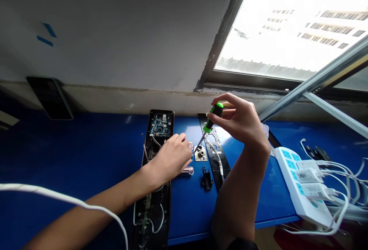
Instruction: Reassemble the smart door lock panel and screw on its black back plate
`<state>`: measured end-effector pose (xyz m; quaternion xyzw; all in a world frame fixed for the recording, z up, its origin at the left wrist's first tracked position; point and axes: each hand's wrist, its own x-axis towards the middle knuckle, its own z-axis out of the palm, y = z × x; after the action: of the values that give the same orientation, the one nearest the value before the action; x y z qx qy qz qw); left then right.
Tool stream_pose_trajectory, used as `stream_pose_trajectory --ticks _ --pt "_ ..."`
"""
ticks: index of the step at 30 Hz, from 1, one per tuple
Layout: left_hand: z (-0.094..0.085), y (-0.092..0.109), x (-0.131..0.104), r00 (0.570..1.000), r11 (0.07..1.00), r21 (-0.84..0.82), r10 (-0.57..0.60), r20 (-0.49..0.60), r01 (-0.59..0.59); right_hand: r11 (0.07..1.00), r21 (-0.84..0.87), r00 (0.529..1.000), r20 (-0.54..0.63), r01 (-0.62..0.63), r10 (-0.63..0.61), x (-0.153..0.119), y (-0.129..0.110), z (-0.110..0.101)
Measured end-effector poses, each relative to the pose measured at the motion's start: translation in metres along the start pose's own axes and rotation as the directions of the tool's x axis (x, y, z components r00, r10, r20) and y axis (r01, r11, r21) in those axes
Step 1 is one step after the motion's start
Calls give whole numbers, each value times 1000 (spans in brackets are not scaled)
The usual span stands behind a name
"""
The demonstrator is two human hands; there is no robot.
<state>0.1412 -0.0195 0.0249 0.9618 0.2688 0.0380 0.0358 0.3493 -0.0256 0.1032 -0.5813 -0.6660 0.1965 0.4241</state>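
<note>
My right hand (235,120) grips a green and black screwdriver (212,119), its shaft slanting down to the left. The tip is close to a small pale plate with a round part (201,153); contact is hard to tell. My left hand (174,154) is bent over the right edge of a long black open housing (153,208), fingers curled beside a pinkish wrapped piece (187,170); what they hold, if anything, is hidden. A blue circuit board (161,126) shows at the housing's far end. A small black bracket (206,179) lies below the pale plate.
A long black perforated panel (216,148) with a white cable lies under my right forearm. At right stands a white power strip (301,187) with several plugs. A dark-screened device (51,98) leans against the wall. A white cable (86,205) crosses the near left.
</note>
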Motion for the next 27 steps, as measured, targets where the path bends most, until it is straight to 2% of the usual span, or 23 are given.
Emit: stream_pose_trajectory --ticks 4,7,14,19,22,27 --pt "2 12 20 994 995 6 -103 47 103 997 73 1000 -7 -8 8 -4 10 -11" --pt "6 13 30 990 992 -3 -128 57 129 994 106 1000 -4 13 -12 -5 17 -15" --pt "19 9 38 994 995 -34 -93 54 95 991 132 998 65 2 -11 -2 32 -19" --pt "16 6 40 994 996 -10 -88 60 89 988 156 996 88 -16 2 2 41 -17" --pt "17 5 42 992 995 31 -95 84 93 981 191 994 106 -21 0 3 41 -15" --pt "29 3 48 986 996 55 -79 148 71 986 164 995 100 -25 8 3 37 -13"
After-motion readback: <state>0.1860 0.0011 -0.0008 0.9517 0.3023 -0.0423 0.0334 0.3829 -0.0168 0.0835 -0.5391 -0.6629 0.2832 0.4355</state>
